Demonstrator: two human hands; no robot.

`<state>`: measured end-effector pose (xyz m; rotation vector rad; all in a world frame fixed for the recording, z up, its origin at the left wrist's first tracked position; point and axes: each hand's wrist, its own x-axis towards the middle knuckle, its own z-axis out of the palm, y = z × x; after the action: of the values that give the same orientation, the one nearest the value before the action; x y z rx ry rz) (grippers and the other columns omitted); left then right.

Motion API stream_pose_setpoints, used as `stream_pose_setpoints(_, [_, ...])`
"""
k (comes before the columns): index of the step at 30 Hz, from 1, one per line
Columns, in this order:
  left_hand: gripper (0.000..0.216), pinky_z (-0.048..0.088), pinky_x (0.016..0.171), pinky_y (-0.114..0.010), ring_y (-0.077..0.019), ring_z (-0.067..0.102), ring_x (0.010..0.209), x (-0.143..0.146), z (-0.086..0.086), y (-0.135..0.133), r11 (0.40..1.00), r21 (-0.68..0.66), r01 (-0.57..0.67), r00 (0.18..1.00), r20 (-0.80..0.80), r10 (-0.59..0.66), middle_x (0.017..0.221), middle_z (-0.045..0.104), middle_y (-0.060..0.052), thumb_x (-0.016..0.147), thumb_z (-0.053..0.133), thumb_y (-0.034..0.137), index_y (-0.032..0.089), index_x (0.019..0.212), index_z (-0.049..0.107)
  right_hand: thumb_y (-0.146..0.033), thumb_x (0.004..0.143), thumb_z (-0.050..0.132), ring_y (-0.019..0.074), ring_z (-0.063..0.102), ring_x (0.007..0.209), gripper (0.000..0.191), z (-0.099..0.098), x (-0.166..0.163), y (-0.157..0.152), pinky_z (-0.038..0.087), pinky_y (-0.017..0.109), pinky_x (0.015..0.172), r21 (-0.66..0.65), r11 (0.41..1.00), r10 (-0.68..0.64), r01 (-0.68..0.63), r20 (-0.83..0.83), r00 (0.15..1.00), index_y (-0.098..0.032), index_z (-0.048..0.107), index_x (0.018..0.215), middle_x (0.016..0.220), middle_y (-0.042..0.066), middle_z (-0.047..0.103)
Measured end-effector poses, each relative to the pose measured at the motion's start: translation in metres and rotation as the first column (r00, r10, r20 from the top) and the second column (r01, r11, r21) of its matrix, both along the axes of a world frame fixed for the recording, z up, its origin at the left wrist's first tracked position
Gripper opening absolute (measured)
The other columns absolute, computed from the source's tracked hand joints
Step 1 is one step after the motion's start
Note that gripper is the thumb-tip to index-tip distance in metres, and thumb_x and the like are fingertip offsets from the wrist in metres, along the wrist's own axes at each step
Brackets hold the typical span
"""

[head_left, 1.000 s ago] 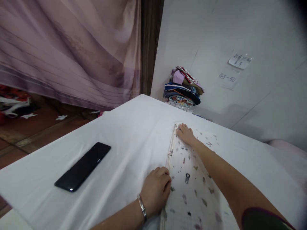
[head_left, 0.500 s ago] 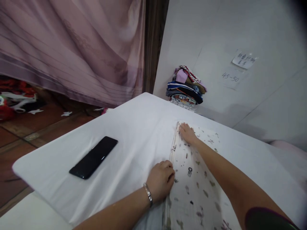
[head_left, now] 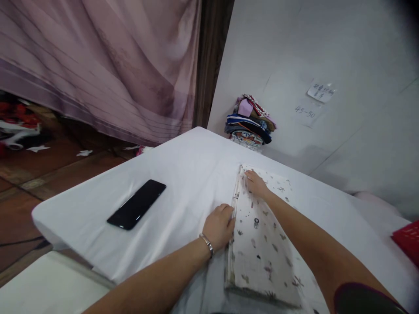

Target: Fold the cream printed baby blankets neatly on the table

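A folded white cloth (head_left: 258, 261) printed with small leaves and plants lies lengthwise on the white-covered table (head_left: 183, 161). Its layers show along the left edge and at the near end. My right hand (head_left: 257, 185) rests flat on top by the far left corner, fingers stretched forward. At the middle of the cloth's left edge, my left hand (head_left: 218, 224), with a silver bracelet at the wrist, has its fingers bent together on the edge; the fingertips are partly hidden. My right forearm covers part of the cloth's right side.
A black phone (head_left: 137, 205) lies on the table to the left. Against the wall at the back is a stack of folded fabrics (head_left: 248, 122). A red object (head_left: 407, 242) appears at the right edge. A pink curtain (head_left: 131, 65) hangs behind the table, and paper notes (head_left: 321, 90) are on the wall.
My left hand has slid forward along the cloth's left edge. My right hand stays near the far corner. The view has shifted, bringing in the cloth's near end and the red object.
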<state>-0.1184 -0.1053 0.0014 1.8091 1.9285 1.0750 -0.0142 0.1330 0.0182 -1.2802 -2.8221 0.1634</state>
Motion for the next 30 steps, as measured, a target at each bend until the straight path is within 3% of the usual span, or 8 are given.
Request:
stream_pose_setpoints(5, [0.032, 0.041, 0.078, -0.035, -0.0222, 0.051, 0.089, 0.001, 0.0, -0.001, 0.998, -0.059, 0.014, 0.996, -0.089, -0.019, 0.088, 0.062, -0.007, 0.081, 0.045, 0.021, 0.017, 0.112, 0.05, -0.015, 0.087, 0.026, 0.0182, 0.016, 0.136, 0.046, 0.014, -0.007, -0.008, 0.022, 0.036, 0.108, -0.013, 0.986, 0.167, -0.167, 0.116, 0.979, -0.023, 0.054, 0.122, 0.144, 0.001, 0.031])
stream_pose_setpoints(12, [0.031, 0.041, 0.081, -0.034, -0.0209, 0.052, 0.088, 0.001, -0.001, 0.001, 0.995, -0.084, 0.053, 0.997, -0.052, -0.057, 0.091, 0.063, -0.006, 0.079, 0.044, 0.016, 0.017, 0.108, 0.053, -0.007, 0.07, 0.05, 0.0291, 0.02, 0.133, 0.045, 0.021, -0.035, -0.011, 0.021, 0.052, 0.104, -0.039, 0.962, 0.271, -0.272, 0.294, 0.917, -0.027, 0.063, 0.108, 0.14, 0.004, 0.037])
stream_pose_setpoints(19, [0.035, 0.044, 0.08, -0.027, -0.0142, 0.055, 0.085, 0.004, -0.005, 0.003, 0.996, -0.051, 0.07, 0.985, 0.163, -0.061, 0.097, 0.058, -0.003, 0.077, 0.043, 0.011, 0.018, 0.11, 0.051, -0.005, 0.075, 0.037, 0.0201, 0.028, 0.131, 0.045, 0.029, -0.031, -0.004, 0.026, 0.038, 0.105, 0.044, 0.945, 0.303, -0.325, 0.262, 0.916, -0.017, 0.058, 0.113, 0.136, 0.006, 0.043])
stream_pose_setpoints(25, [0.027, 0.044, 0.075, -0.026, -0.0136, 0.054, 0.081, 0.005, -0.004, 0.002, 0.996, -0.042, 0.081, 0.99, 0.12, -0.076, 0.096, 0.053, -0.003, 0.076, 0.045, 0.012, 0.018, 0.1, 0.054, -0.002, 0.068, 0.043, 0.0198, 0.036, 0.125, 0.042, 0.034, -0.025, -0.007, 0.028, 0.033, 0.104, 0.001, 0.898, 0.419, -0.439, 0.301, 0.857, -0.02, 0.067, 0.097, 0.124, 0.004, 0.054])
stream_pose_setpoints(30, [0.022, 0.043, 0.078, -0.026, -0.0145, 0.054, 0.085, 0.004, -0.001, 0.0, 0.993, -0.039, 0.114, 0.991, 0.075, -0.111, 0.096, 0.055, -0.003, 0.077, 0.046, 0.015, 0.02, 0.096, 0.056, -0.009, 0.073, 0.046, 0.0229, 0.036, 0.125, 0.033, 0.033, -0.032, -0.005, 0.029, 0.036, 0.102, -0.031, 0.88, 0.456, -0.474, 0.332, 0.826, -0.02, 0.068, 0.095, 0.123, 0.005, 0.055])
